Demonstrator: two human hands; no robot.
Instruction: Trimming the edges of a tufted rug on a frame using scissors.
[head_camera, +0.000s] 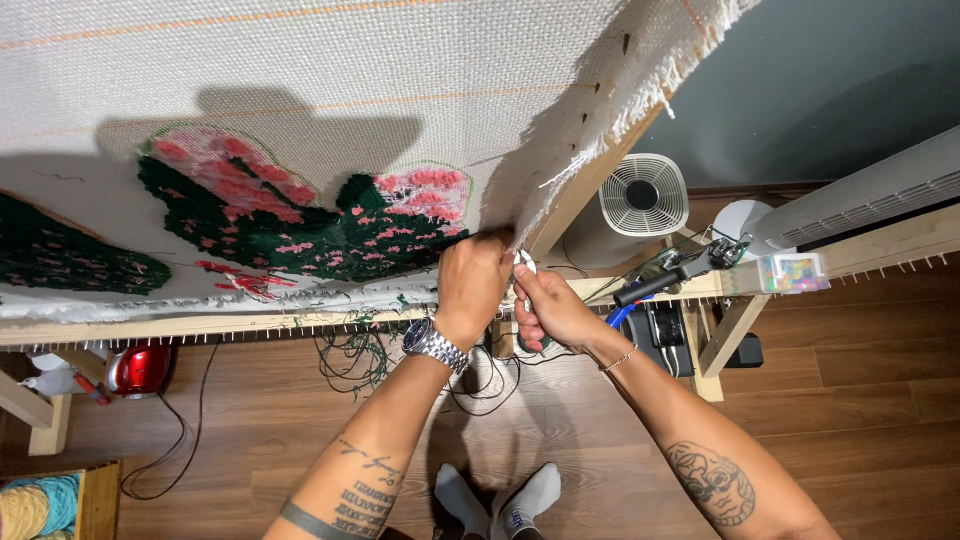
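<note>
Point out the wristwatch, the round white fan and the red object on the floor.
wristwatch (434, 345), head view, on its metal band.
round white fan (642, 195), head view, on its grille.
red object (140, 369), head view, on its shiny top.

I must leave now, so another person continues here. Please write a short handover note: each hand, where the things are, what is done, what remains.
Left hand: pinching the lower corner of the backing cloth where it meets the wooden frame.
Right hand: closed on a small white-tipped tool, right beside the left hand at that corner.
Done: green and pink tufted patches fill the lower cloth.
Left: the upper cloth is bare.
A tool with a black handle lies on the frame rail to the right.
</note>
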